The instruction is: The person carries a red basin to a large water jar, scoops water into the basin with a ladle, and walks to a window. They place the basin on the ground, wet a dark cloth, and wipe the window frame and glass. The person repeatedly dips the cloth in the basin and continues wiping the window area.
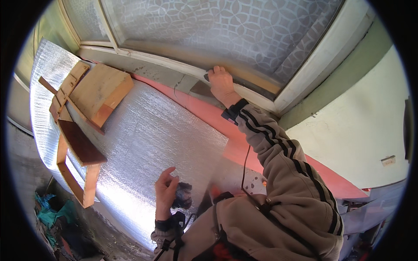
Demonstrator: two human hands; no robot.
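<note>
My right hand (222,81) is at the white bottom rail of a window frame (176,67), with its fingers curled over a small dark object (206,77). Most of that object is hidden, so its kind cannot be told. Lower down, my left hand (166,189) is raised above a silvery foil sheet (163,130), thumb and fingers apart, holding nothing. Close beside it is a dark, crumpled-looking item (183,195). Frosted window glass with a circle pattern (235,29) rises beyond my right hand.
On the foil's left part lie a wooden box (101,88), a dark brown board (81,143) and an open wooden frame (87,187). A pink sheet (202,114) runs beneath the foil beside the sill. Green and dark bags (55,213) are at lower left; a pale panel (359,130) stands right.
</note>
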